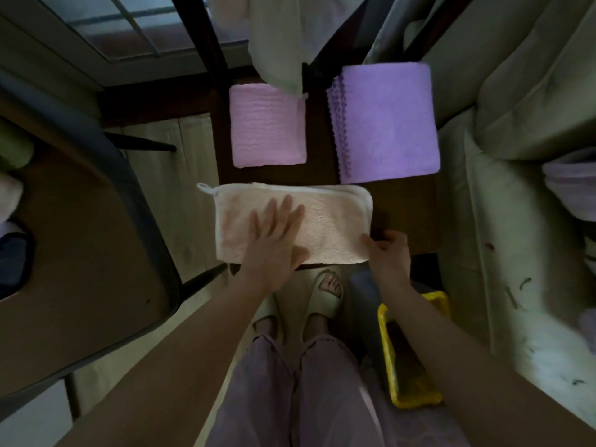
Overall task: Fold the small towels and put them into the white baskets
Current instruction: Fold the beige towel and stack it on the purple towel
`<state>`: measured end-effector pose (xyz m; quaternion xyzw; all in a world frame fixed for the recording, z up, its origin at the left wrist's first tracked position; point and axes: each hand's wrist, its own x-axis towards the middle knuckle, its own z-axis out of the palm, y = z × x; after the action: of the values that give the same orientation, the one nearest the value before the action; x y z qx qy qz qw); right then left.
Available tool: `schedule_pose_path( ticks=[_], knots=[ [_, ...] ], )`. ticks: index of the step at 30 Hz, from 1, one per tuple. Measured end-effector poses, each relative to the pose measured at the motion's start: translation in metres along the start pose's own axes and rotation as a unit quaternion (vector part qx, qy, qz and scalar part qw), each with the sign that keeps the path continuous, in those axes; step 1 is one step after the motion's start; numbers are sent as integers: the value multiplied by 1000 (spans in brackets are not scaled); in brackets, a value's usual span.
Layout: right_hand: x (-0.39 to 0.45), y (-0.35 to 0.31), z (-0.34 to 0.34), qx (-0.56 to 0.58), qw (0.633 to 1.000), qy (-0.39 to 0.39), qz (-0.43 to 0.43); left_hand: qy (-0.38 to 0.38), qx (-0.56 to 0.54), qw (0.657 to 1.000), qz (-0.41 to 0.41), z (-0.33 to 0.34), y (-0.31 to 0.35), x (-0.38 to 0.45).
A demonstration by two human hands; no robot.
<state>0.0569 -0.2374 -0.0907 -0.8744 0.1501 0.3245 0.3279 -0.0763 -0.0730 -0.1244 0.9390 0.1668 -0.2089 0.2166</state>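
A peach towel (332,217) with a white border lies folded in a long rectangle on the near part of a small dark wooden table (403,217). My left hand (277,240) presses flat on its left half, fingers straight. My right hand (388,250) pinches the towel's near right corner. Behind it lie a folded pink towel (267,127) on the left and a folded purple towel (388,124) on the right. No white basket can be made out in this view.
A brown table with a grey rim (80,253) stands to the left. A pale sofa (516,124) fills the right side, with purple cloth (571,185) on it. A yellow tray (409,353) sits on the floor by my feet. Pale fabric (283,37) hangs over the table's far end.
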Motion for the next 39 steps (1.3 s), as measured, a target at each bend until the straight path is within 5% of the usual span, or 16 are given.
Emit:
schedule_pose_path(
  ticks=[12,18,27,39],
  knots=[
    [-1,-21,26,55,986,23,-157,-15,52,998,-45,4,6,6],
    [10,-23,33,19,994,18,-102,-30,66,996,-56,1,6,8],
    [27,-29,27,-52,985,6,-163,-55,51,996,-57,-5,9,9],
    [31,-20,34,-75,970,81,-218,-46,51,997,-38,-4,4,6]
  ],
)
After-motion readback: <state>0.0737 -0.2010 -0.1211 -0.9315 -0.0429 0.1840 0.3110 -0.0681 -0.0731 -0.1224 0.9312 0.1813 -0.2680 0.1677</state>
